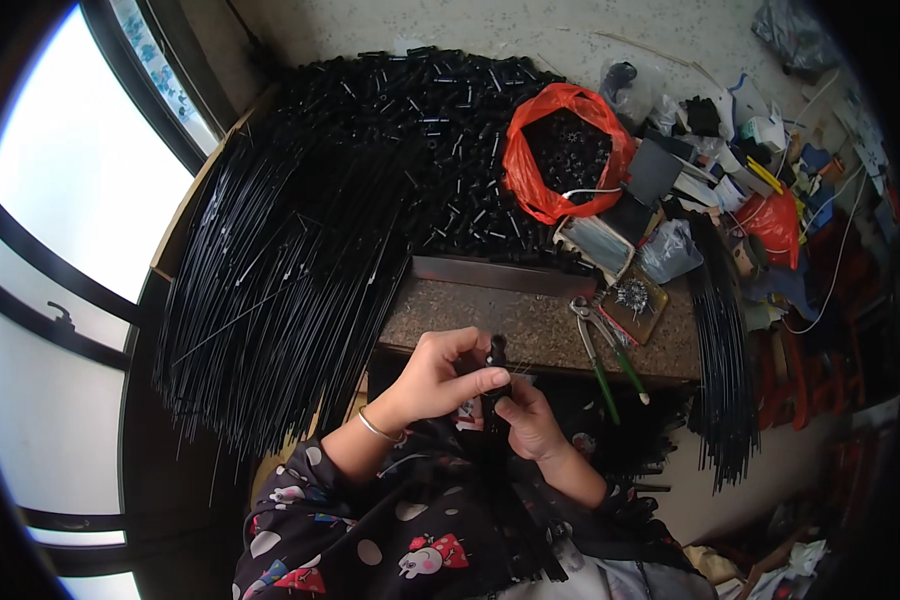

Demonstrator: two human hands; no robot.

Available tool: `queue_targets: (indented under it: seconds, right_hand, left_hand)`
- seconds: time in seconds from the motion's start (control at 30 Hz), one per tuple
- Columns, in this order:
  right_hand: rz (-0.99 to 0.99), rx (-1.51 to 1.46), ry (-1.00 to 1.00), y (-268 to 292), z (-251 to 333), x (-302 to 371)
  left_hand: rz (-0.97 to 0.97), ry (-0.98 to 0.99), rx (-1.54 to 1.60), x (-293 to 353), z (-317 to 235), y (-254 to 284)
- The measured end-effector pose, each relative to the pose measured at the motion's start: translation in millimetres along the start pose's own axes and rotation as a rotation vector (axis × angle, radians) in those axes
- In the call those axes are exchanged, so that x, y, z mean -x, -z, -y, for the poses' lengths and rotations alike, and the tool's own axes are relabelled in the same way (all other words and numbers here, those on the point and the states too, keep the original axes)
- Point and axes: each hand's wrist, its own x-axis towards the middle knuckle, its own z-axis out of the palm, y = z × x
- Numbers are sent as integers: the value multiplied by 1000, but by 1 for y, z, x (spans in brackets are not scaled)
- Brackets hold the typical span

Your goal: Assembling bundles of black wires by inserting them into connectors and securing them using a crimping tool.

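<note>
My left hand [438, 372] is closed on a small dark tubular part [497, 348] with a knobbed upper end, its thumb and fingers around the upper portion. Just below, my right hand [536, 424] is closed around the lower end of the same part. It stands roughly upright in front of the table edge, and the fingers cover much of it. Thin, hair-like lines show beside it, too fine to make out. Closest to the hands on the brown speckled tabletop [470, 322] lie pliers [598, 350] with green handles.
Long thin black rods [280, 280] overhang the table's left side, and another bundle [718, 350] hangs at the right. Short black tubes [440, 130] are heaped behind a metal strip [500, 275]. A red plastic bag [518, 185] holds small dark parts. A shallow tray [652, 318] contains small metal pieces.
</note>
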Motion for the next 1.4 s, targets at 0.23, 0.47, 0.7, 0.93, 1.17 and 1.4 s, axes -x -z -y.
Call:
queue_targets:
  seconds: [0.23, 0.47, 0.7, 0.93, 1.17, 1.4]
  right_hand:
    - [-92, -114, 10, 12, 1, 2]
    - [-134, -52, 47, 14, -5, 0]
    - [-61, -66, 60, 13, 3, 6]
    - [150, -96, 53, 15, 4, 5]
    - [586, -101, -16, 26, 2, 13]
    - [1, -75, 218, 11, 11, 9]
  left_hand:
    - [-37, -252, -236, 4, 12, -8]
    - [-144, -306, -363, 1, 19, -15]
    - [-97, -106, 138, 8, 17, -17]
    - [-16, -360, -11, 4, 25, -11]
    - [374, -456, 274, -4, 10, -19]
    - [-38, -159, 411, -11, 28, -21]
